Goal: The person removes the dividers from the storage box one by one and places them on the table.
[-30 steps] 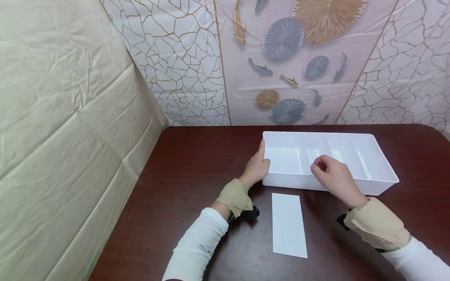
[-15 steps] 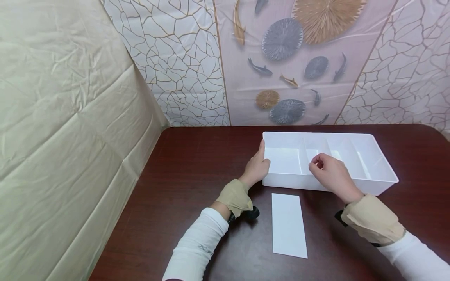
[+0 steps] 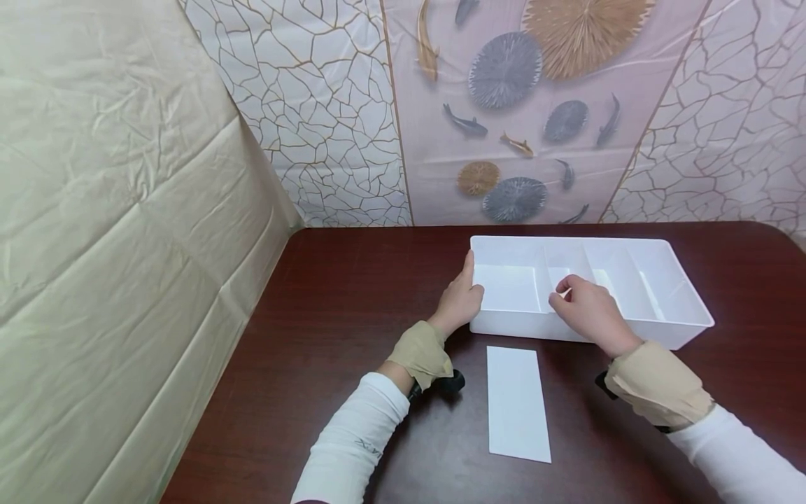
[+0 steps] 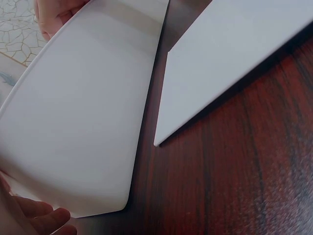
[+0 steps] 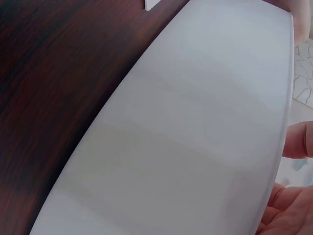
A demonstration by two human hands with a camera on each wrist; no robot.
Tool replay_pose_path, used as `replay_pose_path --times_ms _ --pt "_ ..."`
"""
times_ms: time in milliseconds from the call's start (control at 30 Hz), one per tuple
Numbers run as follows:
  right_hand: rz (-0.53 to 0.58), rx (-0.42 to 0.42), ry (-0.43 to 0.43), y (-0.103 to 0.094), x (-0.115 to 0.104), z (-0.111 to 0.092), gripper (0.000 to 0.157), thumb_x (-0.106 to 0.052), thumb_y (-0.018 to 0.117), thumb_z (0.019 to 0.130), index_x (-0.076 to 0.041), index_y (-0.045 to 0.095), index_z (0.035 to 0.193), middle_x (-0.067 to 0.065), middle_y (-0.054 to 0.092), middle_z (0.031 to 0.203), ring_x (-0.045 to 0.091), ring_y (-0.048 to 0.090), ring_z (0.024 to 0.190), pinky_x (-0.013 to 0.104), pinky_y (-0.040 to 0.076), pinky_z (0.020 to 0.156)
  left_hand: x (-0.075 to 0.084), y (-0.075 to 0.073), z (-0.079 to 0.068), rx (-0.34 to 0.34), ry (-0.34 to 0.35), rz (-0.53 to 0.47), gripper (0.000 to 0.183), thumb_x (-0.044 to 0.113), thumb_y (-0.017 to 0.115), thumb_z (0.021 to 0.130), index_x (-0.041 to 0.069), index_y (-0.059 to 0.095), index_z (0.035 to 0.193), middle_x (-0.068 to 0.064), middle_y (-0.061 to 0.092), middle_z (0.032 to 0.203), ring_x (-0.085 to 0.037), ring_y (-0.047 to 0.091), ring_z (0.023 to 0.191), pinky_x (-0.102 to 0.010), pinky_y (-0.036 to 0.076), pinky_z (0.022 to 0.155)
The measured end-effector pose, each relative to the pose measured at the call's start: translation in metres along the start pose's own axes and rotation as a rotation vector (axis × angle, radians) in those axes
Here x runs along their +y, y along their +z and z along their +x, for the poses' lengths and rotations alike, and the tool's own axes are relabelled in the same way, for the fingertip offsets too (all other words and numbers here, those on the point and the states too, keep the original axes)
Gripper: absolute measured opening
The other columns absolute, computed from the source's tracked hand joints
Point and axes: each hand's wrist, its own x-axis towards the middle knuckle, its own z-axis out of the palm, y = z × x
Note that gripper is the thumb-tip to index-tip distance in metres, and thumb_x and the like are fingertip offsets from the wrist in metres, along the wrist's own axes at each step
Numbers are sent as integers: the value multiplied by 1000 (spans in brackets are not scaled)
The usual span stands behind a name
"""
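A white divided tray stands toward the back of the dark table. In the head view, my left hand holds its left end, one finger along the side and the thumb at the front rim. The left wrist view shows that hand's fingers against the end wall. My right hand is over the front rim by the second compartment, fingers curled and thumb near the index finger. I see nothing between them. In the right wrist view, its thumb and fingers show beyond the rim, apart from each other.
In front of the tray, a flat white rectangular panel lies on the brown wood-grain table. Patterned cloth hangs behind the table, and a cream cloth hangs on the left.
My right hand has shifted slightly left along the tray's front rim, its forearm moving with it. The left hand, the tray and the panel have stayed in place.
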Motion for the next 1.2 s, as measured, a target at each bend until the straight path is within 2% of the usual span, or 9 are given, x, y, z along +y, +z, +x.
replay_pose_path --times_ms 233,567,700,900,1200 --pt "-9 9 -29 2 0 3 27 -17 42 81 6 54 88 9 55 60 19 47 55 27 34 50 0 1 1 5 1 12 67 18 31 88 34 -7 141 4 20 147 -13 22 48 -28 26 48" --pt "-43 3 -44 5 2 8 26 -15 42 80 6 58 81 15 60 69 22 48 57 28 35 50 0 1 0 3 3 -9 66 18 31 89 35 -7 140 4 19 147 -12 18 44 -27 23 45" --pt "-53 3 -45 6 2 8 25 -15 42 81 3 57 73 10 53 60 20 43 54 27 32 49 0 1 0 -4 -11 -11 66 18 31 89 36 -7 140 5 19 147 -13 22 47 -27 26 48" --pt "-63 -11 -36 9 3 9 27 -16 41 83 -6 42 58 2 36 51 17 34 49 27 26 47 0 1 0 -8 -13 -18 66 18 31 89 36 -7 140 5 18 147 -13 20 46 -28 25 48" --pt "-84 -6 -36 11 4 11 28 -15 39 82 -8 38 55 2 34 49 16 32 47 26 26 45 1 0 -1 -4 -9 -25 66 18 31 90 36 -7 140 4 18 147 -11 17 43 -26 23 44"
